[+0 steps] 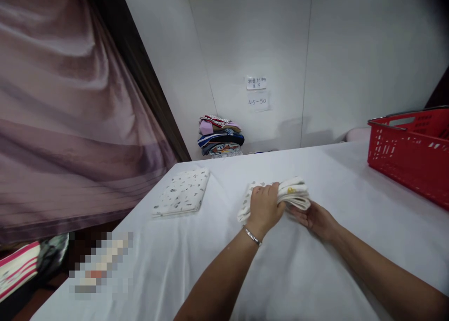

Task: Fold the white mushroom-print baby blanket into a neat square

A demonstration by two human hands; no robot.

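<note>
My left hand, with a silver bracelet at the wrist, lies over a folded white patterned cloth and its fingers curl over the top. My right hand sits under the cloth's right end, fingers closed beneath the folds. The cloth is held just above the white table. Another folded white patterned cloth lies flat on the table to the left, apart from both hands.
A red plastic basket stands at the table's right edge. A stack of folded coloured clothes sits by the wall at the back. A purple-brown curtain hangs on the left. Two paper notes are stuck on the wall.
</note>
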